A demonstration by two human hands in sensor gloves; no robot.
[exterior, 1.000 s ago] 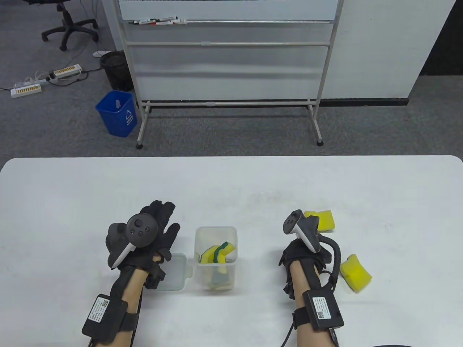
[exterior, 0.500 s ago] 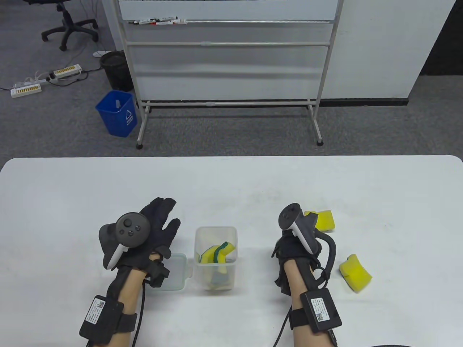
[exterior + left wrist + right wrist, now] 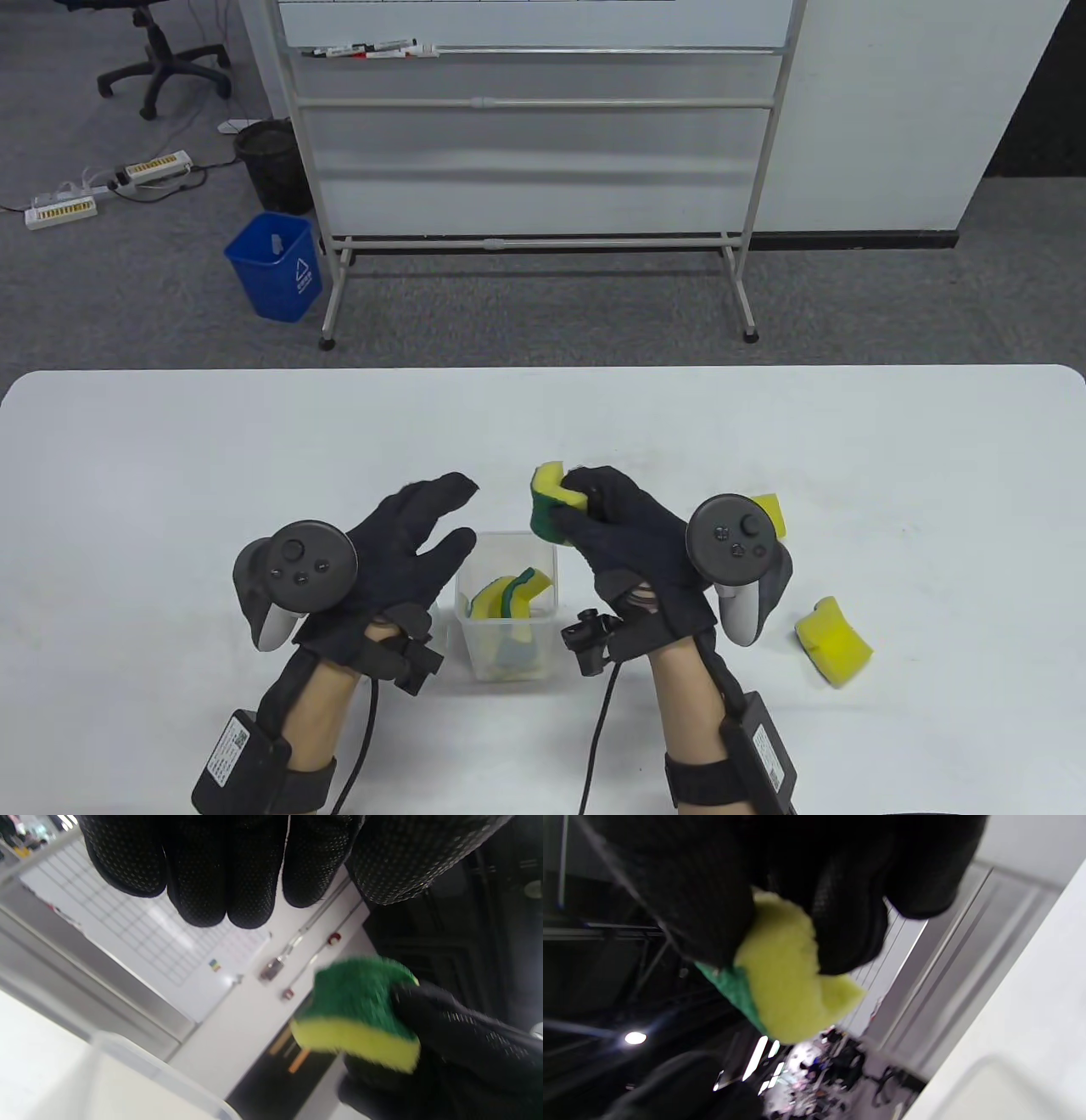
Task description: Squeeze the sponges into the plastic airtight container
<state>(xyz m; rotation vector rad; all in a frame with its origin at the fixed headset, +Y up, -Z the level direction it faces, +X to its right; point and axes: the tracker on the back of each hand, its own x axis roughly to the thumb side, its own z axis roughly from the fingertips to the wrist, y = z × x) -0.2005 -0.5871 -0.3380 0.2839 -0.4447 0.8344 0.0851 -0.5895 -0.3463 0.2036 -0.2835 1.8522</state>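
A clear plastic container stands open on the white table, with a folded yellow-and-green sponge inside it. My right hand grips a squeezed yellow-and-green sponge just above the container's far right rim. That sponge also shows in the left wrist view and in the right wrist view. My left hand hovers with spread fingers at the container's left side, touching nothing. The container's rim shows in the left wrist view.
Two more yellow sponges lie at the right: one near the front, one partly hidden behind my right hand's tracker. The container's lid is hidden under my left hand. A whiteboard stand is beyond the table.
My right hand has picked up a sponge from the right and carried it left to above the container. My left hand has moved right and forward toward the container, covering the lid.
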